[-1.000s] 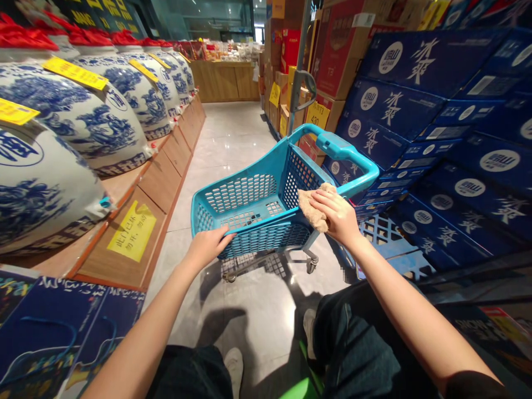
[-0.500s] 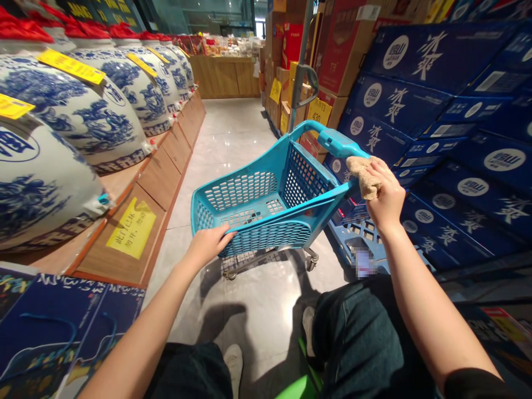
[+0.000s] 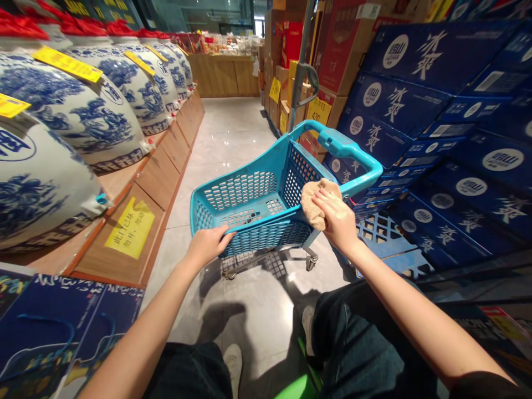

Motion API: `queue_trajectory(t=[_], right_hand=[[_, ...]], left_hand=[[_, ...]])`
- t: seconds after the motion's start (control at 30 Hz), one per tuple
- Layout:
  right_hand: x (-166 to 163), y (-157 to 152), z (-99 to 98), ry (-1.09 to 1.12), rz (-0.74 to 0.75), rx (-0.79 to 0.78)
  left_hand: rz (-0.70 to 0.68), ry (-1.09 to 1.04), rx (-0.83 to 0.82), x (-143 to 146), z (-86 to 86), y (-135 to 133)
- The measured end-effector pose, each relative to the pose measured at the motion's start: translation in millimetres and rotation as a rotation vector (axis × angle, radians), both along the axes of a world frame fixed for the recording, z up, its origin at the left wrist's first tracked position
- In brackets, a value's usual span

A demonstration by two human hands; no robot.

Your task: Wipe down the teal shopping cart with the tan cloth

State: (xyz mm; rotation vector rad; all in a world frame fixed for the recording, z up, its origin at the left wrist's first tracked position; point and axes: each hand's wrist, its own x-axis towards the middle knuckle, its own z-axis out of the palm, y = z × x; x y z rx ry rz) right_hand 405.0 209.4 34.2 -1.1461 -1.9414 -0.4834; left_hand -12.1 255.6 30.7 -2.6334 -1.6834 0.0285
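A turquoise plastic shopping cart stands on the tiled aisle floor in front of me, its basket holding nothing I can see. My left hand grips the basket's near rim, fingers curled over the edge. My right hand presses a tan cloth against the cart's right side, just below the curved handle. The fingers lie over the cloth and hold it to the plastic.
Large blue-and-white ceramic jars with yellow tags line a wooden shelf on the left. Stacked blue cartons fill the right side, brown and red boxes behind them. A blue pallet lies under the cartons. My knees and shoes are below.
My right hand with the cloth went up to the handle's right end, then came back down and left onto the cart's side. The left hand kept its hold on the rim.
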Motion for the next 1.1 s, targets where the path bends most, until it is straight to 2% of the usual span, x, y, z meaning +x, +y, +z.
queue_trajectory(t=[0.13, 0.27, 0.4, 0.6, 0.73, 0.87, 1.0, 1.1], right_hand=[[-33.6, 2.4, -17.9, 0.0, 0.118, -0.008], [-34.0, 6.1, -19.4, 0.018, 0.2, -0.07], [-6.9, 7.3, -5.0, 0.022, 0.138, -0.126], [56.5, 7.7, 22.9, 0.147, -0.12, 0.017], [83.4, 8.6, 29.7, 0.247, -0.207, 0.098], [63.5, 7.7, 19.5, 0.205, -0.234, 0.078], [20.0, 5.6, 4.9, 0.117, -0.081, -0.009], [1.0, 6.4, 2.0, 0.061, 0.049, -0.071]], left_hand=[[-0.007, -0.012, 0.014, -0.7, -0.8, 0.2], [-0.022, -0.053, 0.021, -2.3, -3.8, 1.7], [-0.036, -0.045, 0.012, -1.3, -4.4, 2.0], [-0.051, -0.069, 0.012, 0.1, -2.2, 0.8], [-0.019, -0.025, -0.009, 4.6, 0.9, -2.0], [-0.013, -0.018, -0.007, 8.1, 1.9, -3.6], [-0.018, -0.054, 0.0, 4.3, -0.5, -1.3], [-0.018, -0.084, 0.014, -0.5, -2.7, 1.3]])
